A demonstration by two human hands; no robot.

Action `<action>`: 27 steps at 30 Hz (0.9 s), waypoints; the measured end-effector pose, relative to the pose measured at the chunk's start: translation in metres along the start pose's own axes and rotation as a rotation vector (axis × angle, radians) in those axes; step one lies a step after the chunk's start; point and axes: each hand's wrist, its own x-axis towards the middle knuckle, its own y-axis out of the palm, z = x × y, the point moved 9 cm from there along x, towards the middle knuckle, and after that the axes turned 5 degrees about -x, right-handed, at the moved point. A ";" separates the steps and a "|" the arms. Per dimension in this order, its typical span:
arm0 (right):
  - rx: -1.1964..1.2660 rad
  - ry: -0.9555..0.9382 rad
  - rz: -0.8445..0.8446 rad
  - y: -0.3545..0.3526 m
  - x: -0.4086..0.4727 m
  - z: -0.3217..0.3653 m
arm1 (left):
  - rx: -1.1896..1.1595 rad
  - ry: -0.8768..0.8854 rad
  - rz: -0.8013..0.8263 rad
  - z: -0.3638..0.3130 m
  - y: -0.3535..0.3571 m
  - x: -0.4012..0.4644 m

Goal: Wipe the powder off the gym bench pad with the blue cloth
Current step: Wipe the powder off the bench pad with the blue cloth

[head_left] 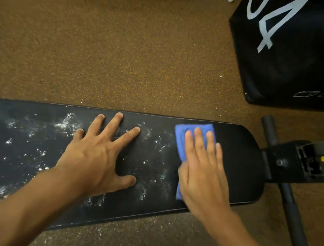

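— Blue cloth (192, 137) first: where does it sit on the bench pad (239, 168)?

— Folded, flat near the pad's rounded end, pinned under the right hand (204, 173). That hand is open, fingers together and pressing down; it clamps nothing, it just bears on the cloth.

— And the other hand?

— The left hand (100, 155) is open too, fingers spread, palm flat on the pad's middle, holding nothing. I read it as a brace.

— Which way does the powder (66, 124) lie from the cloth?

— Away from the rounded end. White smears begin right beside the cloth, pass around and under the left hand, and carry on down the pad until it leaves the picture. Between the cloth and the rounded end the pad looks dark and clean.

— So the stroke runs along the pad?

— I judge so: the pad's long axis runs from the rounded end toward the powdered stretch, and the right hand is the one on the cloth. The left hand lies in that path and would need to lift or shift.

— Room at the edges?

— Brown speckled floor (105, 49) lies open past the far edge, and specks already dot it by the near edge. Beyond the rounded end stand the bench frame (291, 164) and a black box (295, 63), well clear of the dusty part. Most of the wiping is left.
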 end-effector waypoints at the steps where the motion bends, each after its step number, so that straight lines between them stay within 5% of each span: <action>1: 0.001 0.076 -0.001 -0.002 0.015 0.000 | -0.001 0.002 -0.005 0.000 0.000 0.000; 3: 0.008 0.112 -0.006 0.000 0.024 0.013 | -0.001 0.002 -0.005 0.000 0.001 0.001; 9: -0.028 -0.245 0.068 0.004 -0.054 0.024 | 0.010 -0.008 -0.001 0.000 0.001 0.000; 15: 0.018 0.126 -0.002 -0.001 0.018 0.009 | 0.015 0.001 -0.005 -0.001 0.001 0.000; 21: -0.023 -0.233 0.074 0.007 -0.052 0.031 | 0.007 -0.013 -0.005 0.000 0.001 0.000; 27: 0.006 0.131 0.005 0.000 0.020 0.005 | 0.010 -0.002 -0.002 -0.001 0.002 0.001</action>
